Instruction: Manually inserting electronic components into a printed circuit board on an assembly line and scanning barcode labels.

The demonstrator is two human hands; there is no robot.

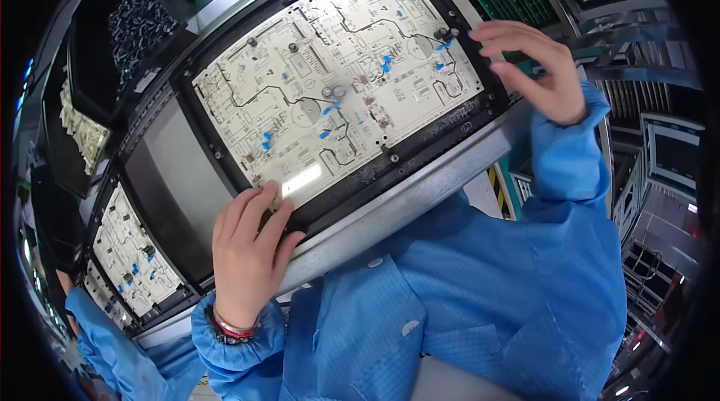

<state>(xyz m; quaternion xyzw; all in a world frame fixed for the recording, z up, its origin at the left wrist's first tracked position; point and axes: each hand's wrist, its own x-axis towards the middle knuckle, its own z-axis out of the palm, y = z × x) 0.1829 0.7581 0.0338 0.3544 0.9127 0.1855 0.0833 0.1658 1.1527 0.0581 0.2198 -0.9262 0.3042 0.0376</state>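
A cream-white circuit board panel lies in a black carrier frame before me, slanting up to the right. Blue parts, small black cylinders and a few dark cylinders stand up from it. My left hand rests at the near left corner, its fingers stretched over the frame edge and the tips at the board's border. My right hand is at the right end of the frame, fingers spread and slightly bent, the tips beside the frame's far right corner; whether they touch it I cannot tell. Neither hand holds anything.
A metal rail runs along the near side. Black bins at the left hold small dark cylindrical parts and pale parts. Further left on the line sits another board, near a co-worker's blue sleeve. Slotted racks stand at the right.
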